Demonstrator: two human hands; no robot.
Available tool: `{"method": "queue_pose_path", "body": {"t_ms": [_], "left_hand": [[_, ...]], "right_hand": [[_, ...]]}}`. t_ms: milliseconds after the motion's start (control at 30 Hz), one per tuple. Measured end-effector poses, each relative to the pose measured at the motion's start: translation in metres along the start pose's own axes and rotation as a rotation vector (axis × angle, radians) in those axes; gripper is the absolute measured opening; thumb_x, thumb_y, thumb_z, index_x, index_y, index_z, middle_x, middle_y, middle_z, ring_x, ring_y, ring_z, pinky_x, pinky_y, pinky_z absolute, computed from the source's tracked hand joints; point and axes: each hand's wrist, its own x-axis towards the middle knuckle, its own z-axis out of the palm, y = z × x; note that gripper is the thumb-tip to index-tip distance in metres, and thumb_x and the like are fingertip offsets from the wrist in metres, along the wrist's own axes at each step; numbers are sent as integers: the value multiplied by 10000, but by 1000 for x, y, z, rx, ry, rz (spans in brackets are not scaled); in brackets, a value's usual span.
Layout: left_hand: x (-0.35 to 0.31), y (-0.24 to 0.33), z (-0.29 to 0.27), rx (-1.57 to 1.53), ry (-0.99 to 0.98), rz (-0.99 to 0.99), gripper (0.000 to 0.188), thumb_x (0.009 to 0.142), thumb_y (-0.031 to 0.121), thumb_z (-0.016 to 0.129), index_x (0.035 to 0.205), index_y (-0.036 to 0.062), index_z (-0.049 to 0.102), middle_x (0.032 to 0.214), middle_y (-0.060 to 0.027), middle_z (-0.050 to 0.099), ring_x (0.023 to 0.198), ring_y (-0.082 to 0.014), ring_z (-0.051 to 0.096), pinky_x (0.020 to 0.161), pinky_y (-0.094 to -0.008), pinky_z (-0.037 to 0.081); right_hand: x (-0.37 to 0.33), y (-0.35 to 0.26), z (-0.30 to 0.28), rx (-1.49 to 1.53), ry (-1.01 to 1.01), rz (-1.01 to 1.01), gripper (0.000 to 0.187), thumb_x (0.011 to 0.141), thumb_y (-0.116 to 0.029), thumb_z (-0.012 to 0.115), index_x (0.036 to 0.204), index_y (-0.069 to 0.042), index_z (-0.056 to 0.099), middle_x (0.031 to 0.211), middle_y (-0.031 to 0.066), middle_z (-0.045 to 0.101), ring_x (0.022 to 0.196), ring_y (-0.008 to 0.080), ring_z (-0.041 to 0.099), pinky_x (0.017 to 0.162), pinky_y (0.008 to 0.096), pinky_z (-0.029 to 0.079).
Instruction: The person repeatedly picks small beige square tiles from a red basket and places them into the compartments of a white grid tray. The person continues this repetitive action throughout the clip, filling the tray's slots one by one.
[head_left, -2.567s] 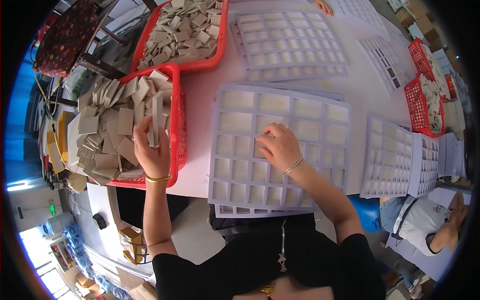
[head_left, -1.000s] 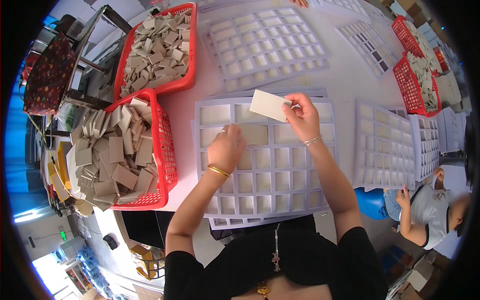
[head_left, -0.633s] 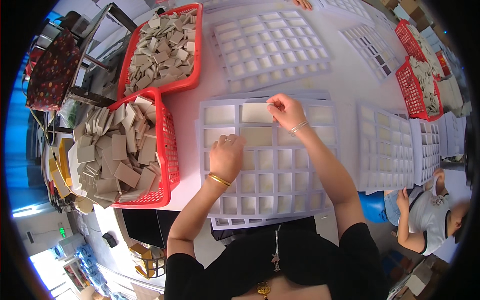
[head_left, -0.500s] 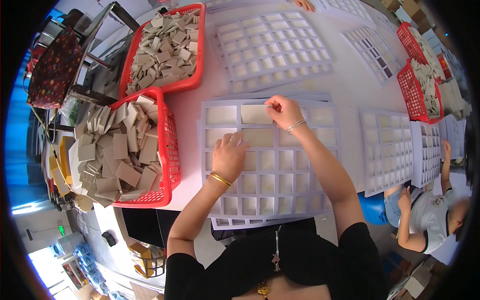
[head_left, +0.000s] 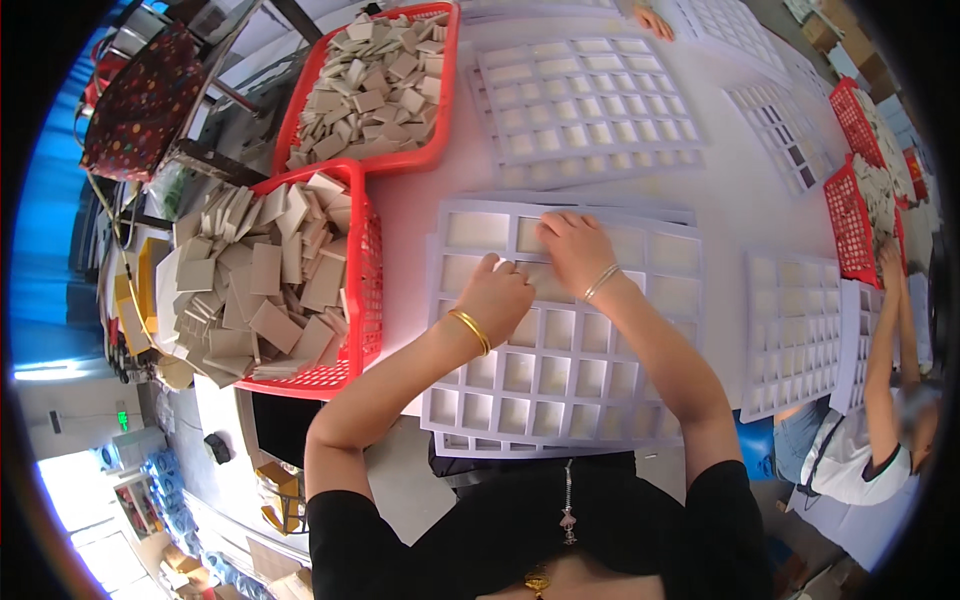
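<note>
In front of me lies a white tray (head_left: 466, 362) divided into rows of compartments, on top of other trays. My right hand (head_left: 577, 252) is over its top rows, fingers bent down and close together; what they touch is hidden. Just left of it and nearer to me, my left hand (head_left: 497, 300) is closed with curled fingers at the second row, hiding anything in its grip. A flat beige tile (head_left: 546, 284) shows between the hands in a wide second-row compartment.
Left of the tray stands a red basket (head_left: 371, 290) piled with beige tiles, with another red basket (head_left: 450, 90) behind it. More divided trays (head_left: 590, 105) lie on the far table and at right (head_left: 793, 330). A co-worker's arms (head_left: 882, 330) reach toward red baskets (head_left: 848, 225).
My right hand no longer shows the pale tile it pinched over the top row; its fingers have bent down. My left hand has moved right, closer to it. The view has shifted.
</note>
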Motion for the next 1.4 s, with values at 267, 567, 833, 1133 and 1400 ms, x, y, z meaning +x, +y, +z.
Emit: {"method": "queue_pose_path", "body": {"t_ms": [267,567,833,1133,1400], "left_hand": [[33,-129,-46,-39,130,-410,193,828,115,549,989,159,646,1001,-104,639,923,-306,620,786,-440,512],[60,-335,34,-195,-10,-666,822,628,250,820,1333,191,403,1338,-228,443,1259,-405,422,1056,-423,375],[83,-313,34,-100,51,-873,491,720,201,717,1178,185,542,1213,-177,565,1079,-361,583,916,-439,474],[73,-302,7,-247,722,-861,290,784,216,670,1038,115,575,957,-103,676,877,-280,660,729,-411,524],[65,-243,-38,-1926,813,-562,212,814,170,699,991,126,590,782,7,555,622,-124,564,475,-279,477]], "right_hand": [[-14,-13,-4,47,10,93,298,824,-271,644,1053,-81,623,1272,156,521,1166,296,504,910,431,410],[-14,-22,1,111,21,125,329,832,-264,649,1105,-89,591,1353,170,470,1243,298,465,969,437,386],[-21,-22,-5,144,-40,148,314,846,-212,624,1134,-106,555,1385,148,436,1296,282,414,1012,410,365],[-20,-17,3,117,-30,132,269,869,-158,571,1132,-108,563,1405,150,423,1312,267,405,1039,405,348],[-23,-7,0,213,4,124,278,890,-183,549,1154,-104,579,1360,117,479,1211,241,500,975,398,399]]}}
